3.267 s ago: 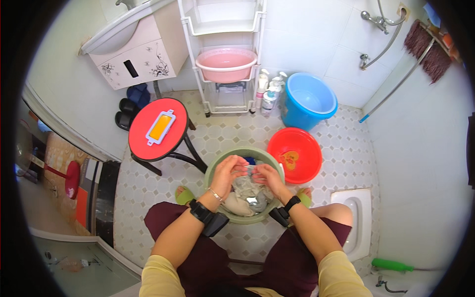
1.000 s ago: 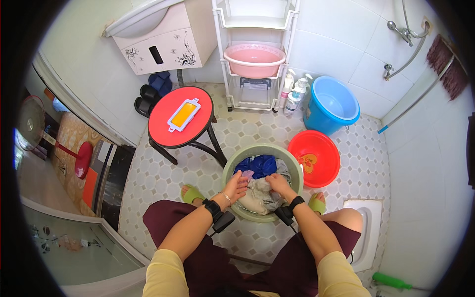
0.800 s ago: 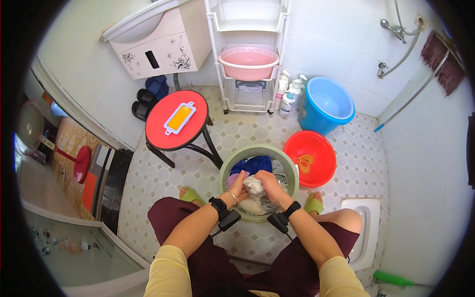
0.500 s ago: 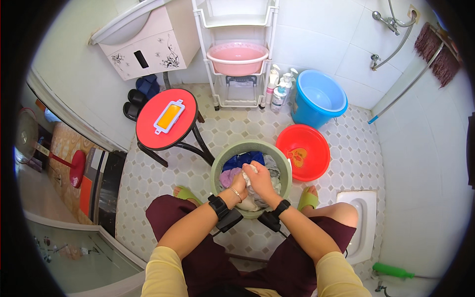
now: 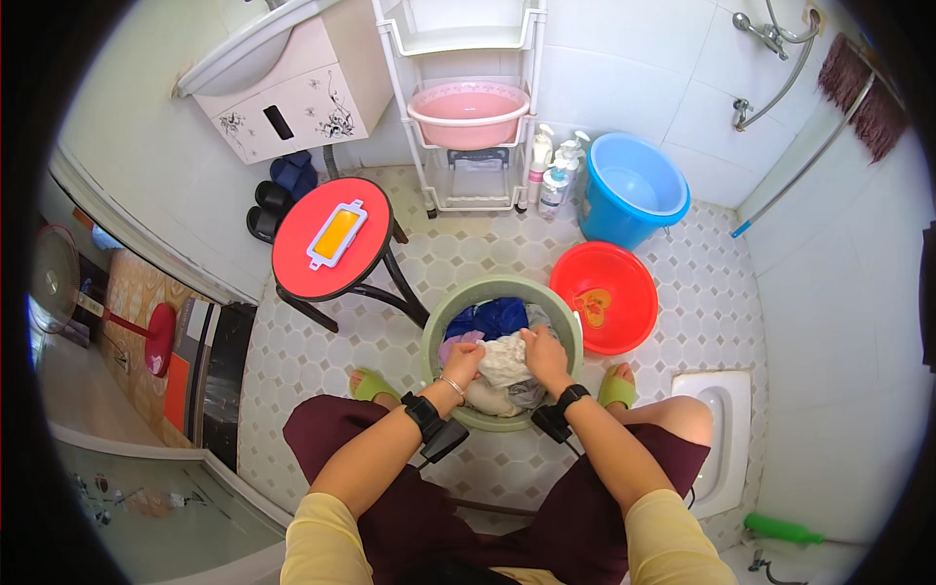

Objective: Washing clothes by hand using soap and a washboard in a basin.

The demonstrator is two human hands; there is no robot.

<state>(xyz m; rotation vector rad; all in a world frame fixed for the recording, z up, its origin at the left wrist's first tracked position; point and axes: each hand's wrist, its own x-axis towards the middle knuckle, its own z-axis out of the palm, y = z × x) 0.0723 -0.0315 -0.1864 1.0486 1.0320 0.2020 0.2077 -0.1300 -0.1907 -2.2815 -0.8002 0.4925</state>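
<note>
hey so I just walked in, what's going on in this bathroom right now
A person is handling laundry over a green tub. The left hand and right hand hold a whitish cloth between them. Blue cloth and other fabrics lie in the tub. A red basin is on the floor to the right, with a blue bucket behind it.

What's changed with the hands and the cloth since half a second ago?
The left hand and right hand have moved apart sideways; the cream cloth, bunched between them before, is now spread out between them. Both hands appear to keep hold of it. The green basin, red basin, blue bucket and red stool stayed put.
</note>
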